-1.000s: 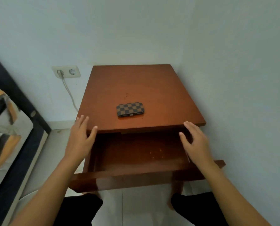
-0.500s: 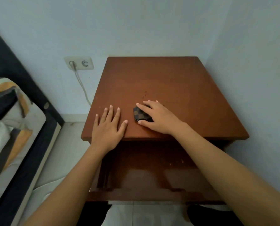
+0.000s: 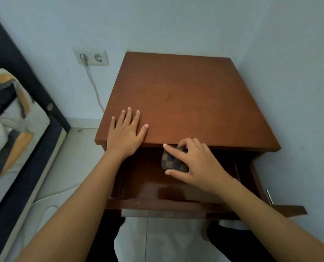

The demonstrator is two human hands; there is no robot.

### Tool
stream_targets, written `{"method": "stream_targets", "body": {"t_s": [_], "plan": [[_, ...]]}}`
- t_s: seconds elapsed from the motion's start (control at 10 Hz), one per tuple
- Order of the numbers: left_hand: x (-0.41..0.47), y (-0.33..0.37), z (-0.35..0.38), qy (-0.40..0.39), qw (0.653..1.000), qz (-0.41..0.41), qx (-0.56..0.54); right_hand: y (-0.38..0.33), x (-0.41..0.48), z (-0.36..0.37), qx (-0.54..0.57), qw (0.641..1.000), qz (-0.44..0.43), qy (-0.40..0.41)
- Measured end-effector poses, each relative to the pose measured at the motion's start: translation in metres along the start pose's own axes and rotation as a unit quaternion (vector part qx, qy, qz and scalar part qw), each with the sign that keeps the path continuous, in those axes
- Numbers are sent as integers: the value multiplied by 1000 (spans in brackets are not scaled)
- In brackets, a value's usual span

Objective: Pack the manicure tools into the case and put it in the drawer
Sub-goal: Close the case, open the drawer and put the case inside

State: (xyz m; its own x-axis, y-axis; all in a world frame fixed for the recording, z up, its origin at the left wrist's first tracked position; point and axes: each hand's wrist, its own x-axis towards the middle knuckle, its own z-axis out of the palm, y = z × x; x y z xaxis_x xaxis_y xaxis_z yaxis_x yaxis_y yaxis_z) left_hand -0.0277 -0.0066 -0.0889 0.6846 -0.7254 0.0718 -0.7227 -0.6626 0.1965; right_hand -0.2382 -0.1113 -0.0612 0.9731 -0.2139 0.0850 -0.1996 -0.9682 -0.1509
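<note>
Being lowered in the head view, the checkered case [image 3: 173, 162] is being gripped by the right hand [image 3: 195, 163], thumb on its near edge and fingers curled over its far edge; it is being held just under the front lip of the table [image 3: 185, 95], above the floor of the open drawer [image 3: 148, 190]; the left hand [image 3: 126, 132] is being pressed flat and spread wide on the table's front-left corner, holding nothing. To do this step well, the case is best being eased down flat and clear of the lip, set towards the middle of the drawer floor, then released; the table is probably being steadied by the left hand, which helps.
</note>
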Motion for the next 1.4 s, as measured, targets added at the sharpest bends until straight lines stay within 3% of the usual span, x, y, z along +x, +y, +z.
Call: {"method": "stream_targets", "body": {"t_s": [0.1,0.2,0.4,0.5,0.6,0.8,0.9,1.0,1.1,1.2,1.4], "plan": [[0,0,-1,-4,1000,-1,3,-6,-13,13,10,998,-29,-53],[0,0,0,-3,1000,-1,8,1,-1,29,49,987,1,-155],[1,0,2,6,1000,-3,12,26,31,69,168,935,122,-287],[0,0,3,11,1000,-5,14,28,33,83,128,937,108,-306],[0,0,3,12,1000,-5,12,28,32,87,133,937,126,-298],[-19,10,-1,5,999,-33,-36,21,13,54,257,905,212,-266],[-59,22,-4,-2,995,-23,-97,5,-23,25,296,919,203,-162],[-118,31,-2,-8,985,12,-174,-13,-71,4,257,949,177,-41],[-166,30,11,0,992,90,-94,-16,-107,4,186,973,138,-5],[-175,23,22,6,986,165,-12,-10,-121,21,71,992,104,-21],[-142,24,24,23,985,167,39,5,-95,31,-41,993,109,7]]}}
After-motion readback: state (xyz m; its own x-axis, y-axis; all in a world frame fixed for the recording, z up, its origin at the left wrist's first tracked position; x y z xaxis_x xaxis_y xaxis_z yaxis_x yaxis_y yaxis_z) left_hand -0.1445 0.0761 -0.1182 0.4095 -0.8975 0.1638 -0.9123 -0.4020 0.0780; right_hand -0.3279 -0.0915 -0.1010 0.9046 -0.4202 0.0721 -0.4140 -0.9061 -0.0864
